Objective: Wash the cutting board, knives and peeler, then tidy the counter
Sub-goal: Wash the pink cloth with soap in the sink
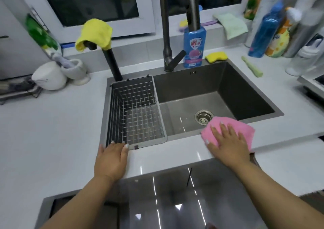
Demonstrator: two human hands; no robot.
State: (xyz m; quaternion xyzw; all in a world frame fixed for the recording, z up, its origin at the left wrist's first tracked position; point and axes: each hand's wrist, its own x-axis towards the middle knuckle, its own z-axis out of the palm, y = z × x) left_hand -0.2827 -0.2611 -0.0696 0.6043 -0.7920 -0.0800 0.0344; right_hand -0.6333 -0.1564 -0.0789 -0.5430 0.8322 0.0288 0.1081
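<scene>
My right hand (228,141) lies flat with spread fingers on a pink cloth (245,129), pressing it onto the white counter (175,155) at the sink's front right edge. Part of the cloth hangs over the dark steel sink (219,92). My left hand (112,158) rests flat on the counter at the sink's front left edge, fingertips touching the rim by the wire drain basket (135,111). A green-handled tool (251,66), possibly the peeler, lies on the counter right of the sink. No cutting board or knives are visible.
A black faucet (166,36) and a blue soap bottle (193,48) stand behind the sink, beside a yellow sponge (217,55). A yellow cloth (95,33) drapes a smaller tap. White jars (50,75) sit at left, bottles (266,31) at right.
</scene>
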